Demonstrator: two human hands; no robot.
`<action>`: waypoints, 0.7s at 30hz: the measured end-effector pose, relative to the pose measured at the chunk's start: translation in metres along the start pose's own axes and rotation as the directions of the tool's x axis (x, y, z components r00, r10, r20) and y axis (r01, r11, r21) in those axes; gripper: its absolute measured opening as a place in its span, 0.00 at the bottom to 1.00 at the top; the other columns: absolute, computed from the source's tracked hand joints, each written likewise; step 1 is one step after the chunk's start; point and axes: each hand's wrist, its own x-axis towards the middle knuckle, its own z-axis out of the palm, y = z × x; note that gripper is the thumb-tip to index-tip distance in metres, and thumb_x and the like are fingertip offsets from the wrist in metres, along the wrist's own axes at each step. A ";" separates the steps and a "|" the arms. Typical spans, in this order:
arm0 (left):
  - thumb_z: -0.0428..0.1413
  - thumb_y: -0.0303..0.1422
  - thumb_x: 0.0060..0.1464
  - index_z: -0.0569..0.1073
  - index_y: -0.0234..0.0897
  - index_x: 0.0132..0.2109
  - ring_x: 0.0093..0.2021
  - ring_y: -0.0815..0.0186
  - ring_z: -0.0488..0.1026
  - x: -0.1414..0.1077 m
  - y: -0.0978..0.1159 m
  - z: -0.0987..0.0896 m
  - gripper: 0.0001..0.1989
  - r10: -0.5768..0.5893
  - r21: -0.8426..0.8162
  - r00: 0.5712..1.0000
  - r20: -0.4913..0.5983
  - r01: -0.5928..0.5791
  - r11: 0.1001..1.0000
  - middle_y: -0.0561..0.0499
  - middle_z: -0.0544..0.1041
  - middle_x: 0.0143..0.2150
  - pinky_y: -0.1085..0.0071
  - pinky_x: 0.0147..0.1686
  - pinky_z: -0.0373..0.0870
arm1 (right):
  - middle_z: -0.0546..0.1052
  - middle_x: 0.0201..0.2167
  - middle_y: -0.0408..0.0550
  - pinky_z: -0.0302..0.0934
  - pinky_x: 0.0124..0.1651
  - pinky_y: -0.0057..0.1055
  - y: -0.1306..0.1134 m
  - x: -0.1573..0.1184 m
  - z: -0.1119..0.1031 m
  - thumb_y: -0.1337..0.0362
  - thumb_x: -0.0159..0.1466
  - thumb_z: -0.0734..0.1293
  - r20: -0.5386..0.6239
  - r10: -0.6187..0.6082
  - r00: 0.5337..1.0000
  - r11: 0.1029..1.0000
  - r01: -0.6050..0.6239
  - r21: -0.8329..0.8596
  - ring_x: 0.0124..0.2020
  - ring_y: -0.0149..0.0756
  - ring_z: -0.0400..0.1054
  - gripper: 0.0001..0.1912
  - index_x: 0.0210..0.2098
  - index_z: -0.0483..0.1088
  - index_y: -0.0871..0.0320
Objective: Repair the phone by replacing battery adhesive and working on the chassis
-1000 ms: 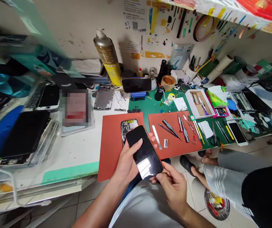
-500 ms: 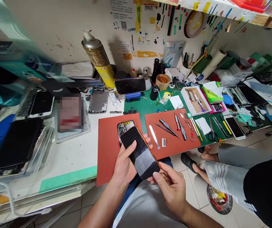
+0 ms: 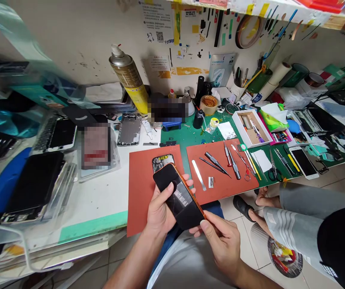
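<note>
A: Start far left. Got what?
B: Dark-screened device (image 3: 34, 180) on white desk (image 3: 100, 200). Next, opened phone (image 3: 160, 160) on left red mat (image 3: 139, 200), partly hidden.

A: Left hand (image 3: 160, 212)?
B: Clamped on 1 orange-edged phone (image 3: 187, 212), with thumb on glass.

A: Any change?
B: Log 1: glare (image 3: 181, 197) now smaller and nearer mid-screen. Read as slight re-angling of phone or camera, maybe checking the glass. Still off the mat.

A: Phone looks?
B: Glossy black front, tilted, held in the air in front of the mats. Can't tell condition.

A: Right hand (image 3: 223, 237)?
B: Pinched on same phone, at lower right corner, with thumb near glass edge.

A: Further right?
B: Metal strip (image 3: 199, 175) and tweezers (image 3: 216, 167) on right red mat (image 3: 226, 184). Then scissors (image 3: 273, 170), white phone (image 3: 306, 164). Add another person's legs (image 3: 299, 216) below. Done.
</note>
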 end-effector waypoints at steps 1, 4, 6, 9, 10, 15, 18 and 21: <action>0.72 0.29 0.56 0.81 0.40 0.52 0.44 0.57 0.88 0.000 0.000 -0.001 0.17 0.000 0.006 1.000 0.003 0.000 1.000 0.47 0.89 0.47 0.63 0.46 0.88 | 0.87 0.30 0.50 0.80 0.35 0.33 0.000 0.000 0.000 0.59 0.76 0.69 -0.003 0.000 1.000 1.000 0.000 -0.002 0.26 0.41 0.84 0.14 0.52 0.84 0.58; 0.72 0.30 0.57 0.80 0.41 0.56 0.46 0.55 0.88 -0.001 0.000 -0.001 0.21 -0.003 0.019 1.000 0.015 0.003 1.000 0.48 0.88 0.47 0.60 0.51 0.87 | 0.87 0.30 0.50 0.80 0.35 0.33 0.002 -0.002 0.001 0.58 0.76 0.69 -0.029 0.012 1.000 1.000 -0.011 0.021 0.27 0.42 0.84 0.14 0.51 0.84 0.58; 0.72 0.30 0.57 0.77 0.43 0.62 0.49 0.52 0.88 -0.002 0.000 0.002 0.27 0.003 0.026 1.000 0.020 -0.003 1.000 0.48 0.88 0.47 0.56 0.56 0.85 | 0.87 0.29 0.50 0.80 0.34 0.33 0.004 -0.003 0.001 0.58 0.76 0.69 -0.050 0.028 0.998 0.999 -0.026 0.042 0.27 0.42 0.84 0.14 0.51 0.84 0.58; 0.73 0.32 0.56 0.74 0.43 0.66 0.51 0.50 0.87 -0.004 0.001 0.011 0.32 0.027 0.043 1.000 0.010 -0.027 0.999 0.46 0.88 0.49 0.53 0.58 0.83 | 0.87 0.30 0.49 0.80 0.36 0.32 0.010 -0.003 0.002 0.56 0.74 0.71 -0.043 0.075 0.996 0.993 -0.070 0.092 0.29 0.41 0.84 0.15 0.53 0.83 0.57; 0.73 0.32 0.56 0.73 0.43 0.67 0.51 0.50 0.87 -0.005 0.001 0.015 0.33 0.030 0.051 1.000 0.009 -0.031 0.998 0.45 0.88 0.50 0.52 0.58 0.83 | 0.87 0.31 0.49 0.79 0.37 0.32 0.013 -0.002 0.002 0.55 0.72 0.73 -0.026 0.106 0.994 0.987 -0.102 0.122 0.30 0.41 0.84 0.17 0.56 0.82 0.57; 0.70 0.34 0.63 0.62 0.52 0.75 0.54 0.50 0.86 -0.013 0.001 0.030 0.40 -0.004 0.062 0.997 0.078 -0.001 0.998 0.43 0.86 0.57 0.48 0.58 0.81 | 0.84 0.27 0.47 0.75 0.38 0.29 0.025 0.003 0.003 0.50 0.70 0.76 0.048 0.315 0.948 0.905 -0.316 0.285 0.29 0.37 0.81 0.18 0.49 0.79 0.57; 0.67 0.41 0.66 0.60 0.50 0.77 0.57 0.47 0.84 -0.016 -0.001 0.031 0.39 -0.018 0.002 0.992 0.124 0.018 1.000 0.41 0.85 0.58 0.48 0.59 0.81 | 0.82 0.28 0.45 0.73 0.40 0.29 0.030 0.001 0.005 0.49 0.70 0.76 0.041 0.373 0.927 0.852 -0.359 0.381 0.28 0.35 0.78 0.18 0.47 0.78 0.57; 0.67 0.45 0.66 0.60 0.48 0.78 0.58 0.46 0.84 -0.018 -0.004 0.028 0.40 0.009 0.023 0.991 0.135 -0.012 1.000 0.40 0.84 0.59 0.50 0.58 0.81 | 0.79 0.25 0.43 0.71 0.37 0.30 0.033 -0.002 0.007 0.47 0.68 0.77 0.000 0.412 0.911 0.824 -0.373 0.426 0.27 0.36 0.77 0.20 0.47 0.77 0.56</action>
